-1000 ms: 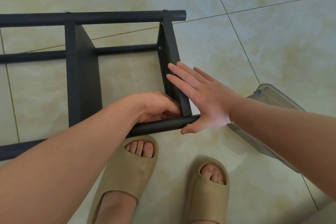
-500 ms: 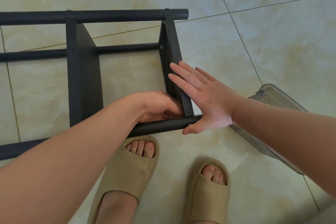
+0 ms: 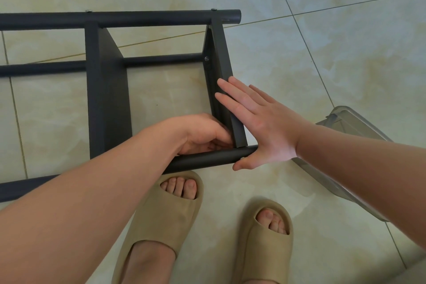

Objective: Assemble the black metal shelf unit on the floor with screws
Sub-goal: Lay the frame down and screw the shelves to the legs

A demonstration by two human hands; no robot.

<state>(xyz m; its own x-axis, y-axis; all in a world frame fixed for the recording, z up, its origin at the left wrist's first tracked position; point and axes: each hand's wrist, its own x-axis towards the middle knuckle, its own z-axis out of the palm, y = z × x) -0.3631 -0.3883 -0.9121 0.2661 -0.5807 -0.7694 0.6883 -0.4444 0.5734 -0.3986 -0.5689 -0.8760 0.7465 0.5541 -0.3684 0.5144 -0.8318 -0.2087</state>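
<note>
Black shelf (image 3: 138, 19) lies centre-left, my right hand (image 3: 260, 127) flat against its end panel (image 3: 222, 53), left hand (image 3: 202, 136) curled at the panel's lower corner, contents hidden; I judge screw-fitting, next needs holes aligned.

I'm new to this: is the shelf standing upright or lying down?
Lying down: the shelf's poles run level along the floor, and its panels stand on edge.
</note>
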